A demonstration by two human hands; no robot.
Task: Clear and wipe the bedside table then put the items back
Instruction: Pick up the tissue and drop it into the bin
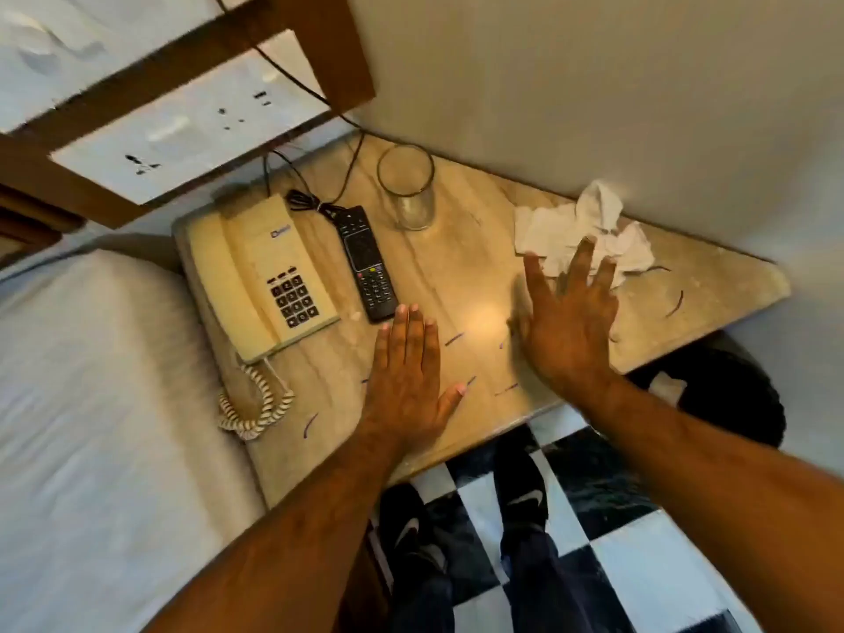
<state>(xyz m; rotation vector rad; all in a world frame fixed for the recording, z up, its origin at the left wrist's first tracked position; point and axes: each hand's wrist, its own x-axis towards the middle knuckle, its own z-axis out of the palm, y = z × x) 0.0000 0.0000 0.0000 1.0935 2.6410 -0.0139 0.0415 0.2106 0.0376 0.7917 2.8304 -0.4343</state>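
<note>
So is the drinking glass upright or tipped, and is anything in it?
Upright and apparently empty: the glass stands on its base on the bedside table, rim up, no liquid visible.

You look down into a corner: a plain pale wall [593, 84] fills the view from twelve to three o'clock. At ten o'clock a dark wooden headboard panel [192, 43] carries a white socket plate [182, 125]. A bed with a white sheet [91, 404] lies at eight o'clock. At five o'clock the floor is black-and-white checkered tile [616, 541]. Warm light glares at the centre.
</note>
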